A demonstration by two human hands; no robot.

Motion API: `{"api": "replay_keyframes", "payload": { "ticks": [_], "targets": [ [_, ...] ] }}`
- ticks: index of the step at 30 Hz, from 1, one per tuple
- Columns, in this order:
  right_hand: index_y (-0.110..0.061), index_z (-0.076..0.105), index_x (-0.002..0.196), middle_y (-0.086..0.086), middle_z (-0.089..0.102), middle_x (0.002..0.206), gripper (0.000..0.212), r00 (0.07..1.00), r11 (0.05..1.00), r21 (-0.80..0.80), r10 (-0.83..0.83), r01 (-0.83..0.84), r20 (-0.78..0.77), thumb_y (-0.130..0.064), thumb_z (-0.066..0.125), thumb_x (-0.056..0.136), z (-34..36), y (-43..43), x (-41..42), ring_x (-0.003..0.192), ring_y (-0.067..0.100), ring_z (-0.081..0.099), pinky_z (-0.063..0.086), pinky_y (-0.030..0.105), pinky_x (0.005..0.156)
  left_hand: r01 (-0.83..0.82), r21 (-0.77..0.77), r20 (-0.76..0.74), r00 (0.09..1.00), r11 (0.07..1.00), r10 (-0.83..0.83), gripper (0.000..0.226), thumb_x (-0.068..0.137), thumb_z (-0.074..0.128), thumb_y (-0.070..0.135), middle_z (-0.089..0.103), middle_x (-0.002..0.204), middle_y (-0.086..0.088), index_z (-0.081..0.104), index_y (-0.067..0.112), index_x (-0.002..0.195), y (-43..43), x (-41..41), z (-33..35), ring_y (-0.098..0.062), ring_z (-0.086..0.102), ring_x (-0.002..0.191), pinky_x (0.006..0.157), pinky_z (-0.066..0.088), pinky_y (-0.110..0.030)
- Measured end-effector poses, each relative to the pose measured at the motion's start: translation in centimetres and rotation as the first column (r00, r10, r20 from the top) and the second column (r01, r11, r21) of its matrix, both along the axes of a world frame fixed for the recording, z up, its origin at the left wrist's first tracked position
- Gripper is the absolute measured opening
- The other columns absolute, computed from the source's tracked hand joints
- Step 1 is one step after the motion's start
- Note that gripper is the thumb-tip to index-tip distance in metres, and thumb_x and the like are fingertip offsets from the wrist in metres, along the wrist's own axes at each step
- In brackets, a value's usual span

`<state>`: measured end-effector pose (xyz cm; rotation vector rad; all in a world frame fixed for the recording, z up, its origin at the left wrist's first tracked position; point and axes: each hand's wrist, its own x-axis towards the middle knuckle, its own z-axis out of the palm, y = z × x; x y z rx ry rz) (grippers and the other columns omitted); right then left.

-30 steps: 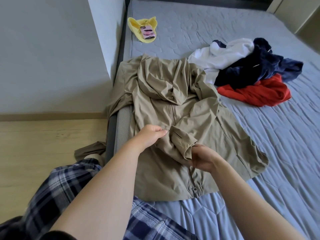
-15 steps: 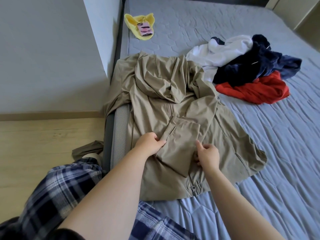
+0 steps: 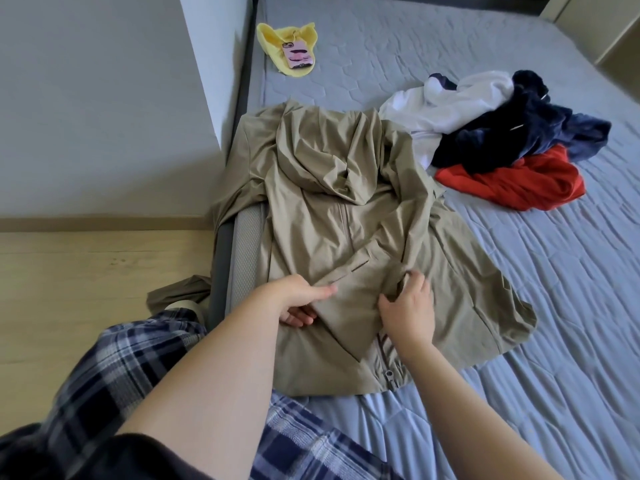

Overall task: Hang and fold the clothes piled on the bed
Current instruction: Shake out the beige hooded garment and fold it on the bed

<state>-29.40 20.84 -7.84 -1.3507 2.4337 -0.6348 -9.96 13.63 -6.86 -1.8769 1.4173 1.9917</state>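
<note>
A khaki hooded jacket [image 3: 332,202] lies spread front-up on the grey bed [image 3: 519,306], its left sleeve hanging over the bed's edge. Its right sleeve is folded across the chest, cuff near the zip. My left hand [image 3: 298,299] pinches the left edge of that folded sleeve, with some fingers tucked under it. My right hand [image 3: 407,306] grips the sleeve's right edge, fingers curled round the cloth. A pile of white [image 3: 446,102], navy [image 3: 519,129] and red [image 3: 519,181] clothes lies at the right of the jacket.
A yellow cloth [image 3: 273,43] with a pink phone [image 3: 298,55] on it lies near the bed's far left corner. A grey wall [image 3: 104,98] and wooden floor [image 3: 86,289] are at the left. My checked trouser leg [image 3: 114,372] is at the bed's edge.
The sleeve, held bunched above the jacket a second ago, now lies flat across the chest. Both hands have moved apart to its two edges.
</note>
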Motion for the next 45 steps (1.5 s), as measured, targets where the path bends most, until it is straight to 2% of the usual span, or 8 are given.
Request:
{"api": "replay_keyframes", "payload": {
  "ticks": [2,7,13,23,30,37,40,45],
  "targets": [
    [-0.007,0.04,0.138,0.015,0.044,0.139,0.064,0.961,0.977,-0.132,0.134,-0.169,-0.242,-0.022,0.065,0.082,-0.2,-0.1,0.6,0.128,0.034,0.038,0.03,0.044,0.106,-0.045,0.011,-0.01,0.999,0.999,0.045,0.043,0.09,0.053,0.053,0.061,0.064,-0.005,0.058,0.01,0.088,0.0,-0.3,0.1,-0.011,0.058,0.043,0.05,0.045,-0.02],
    [-0.013,0.011,0.152,0.003,0.004,0.161,0.064,0.915,0.9,0.396,0.304,-0.184,-0.266,-0.044,0.027,0.098,-1.7,-0.8,0.6,0.147,0.023,-0.004,-0.001,0.053,0.116,0.025,0.036,0.001,1.0,0.999,-0.026,0.023,0.094,0.059,0.029,0.059,0.07,-0.005,0.054,0.01,0.082,0.3,0.5,0.2,-0.006,0.057,0.039,0.047,0.045,-0.019],
    [-0.016,0.01,0.152,0.009,-0.004,0.161,0.063,0.866,0.916,0.282,0.372,-0.285,-0.334,-0.039,0.03,0.097,-0.3,-2.8,2.7,0.147,0.025,-0.012,-0.006,0.053,0.115,-0.099,-0.085,0.013,0.995,0.991,0.1,0.039,0.097,0.045,0.043,0.062,0.068,-0.009,0.057,0.008,0.085,0.0,1.9,0.4,-0.011,0.058,0.039,0.043,0.043,-0.016],
    [-0.012,0.013,0.152,0.009,0.004,0.161,0.062,0.748,0.8,0.049,0.579,-0.598,-0.326,-0.037,0.033,0.099,1.5,-15.7,13.1,0.148,0.026,-0.002,-0.001,0.047,0.117,-0.876,-0.163,-0.289,0.482,0.453,0.827,0.03,0.097,0.039,0.006,0.062,0.074,-0.007,0.059,0.014,0.077,-4.0,8.4,-2.0,-0.013,0.058,0.053,0.047,0.047,-0.022],
    [-0.011,0.025,0.149,0.012,0.03,0.153,0.063,0.849,0.849,0.037,0.527,-0.527,-0.023,-0.038,0.042,0.095,-3.0,-23.0,15.6,0.14,0.026,0.027,0.022,0.036,0.114,-0.769,-0.305,-0.087,0.61,0.562,0.787,0.033,0.1,0.042,0.02,0.058,0.126,-0.013,0.059,0.005,0.124,-8.6,12.6,-5.5,-0.03,0.053,0.116,0.092,0.041,-0.032],
    [0.004,0.047,0.135,0.022,0.049,0.138,0.068,0.858,0.85,-0.152,0.473,-0.504,-0.2,-0.033,0.032,0.08,-5.7,-22.1,15.9,0.127,0.037,0.045,0.031,0.043,0.109,-0.831,0.049,-0.043,0.553,0.554,0.832,0.08,0.091,0.025,0.07,0.036,0.149,-0.01,0.034,0.012,0.145,-14.2,13.6,-8.5,-0.031,0.036,0.134,0.107,0.03,-0.044],
    [0.007,0.05,0.131,0.025,0.052,0.133,0.073,0.85,0.846,-0.159,0.465,-0.509,-0.246,-0.034,0.028,0.076,-5.8,-22.5,16.0,0.122,0.04,0.049,0.034,0.045,0.107,-0.883,0.241,-0.212,0.357,0.402,0.91,0.076,0.086,0.046,0.068,0.047,0.142,-0.009,0.045,0.014,0.14,-16.1,14.3,-9.3,-0.028,0.045,0.129,0.109,0.035,-0.044],
    [0.008,0.052,0.13,0.025,0.053,0.132,0.072,0.843,0.839,-0.161,0.474,-0.52,-0.256,-0.033,0.029,0.075,-6.0,-22.6,15.9,0.121,0.04,0.051,0.036,0.046,0.106,-0.747,0.662,-0.413,-0.428,-0.058,0.804,0.008,0.092,0.059,0.012,0.069,0.095,-0.012,0.063,0.006,0.088,-18.5,17.3,-8.7,-0.024,0.065,0.089,0.073,0.052,-0.037]
  ]
}}
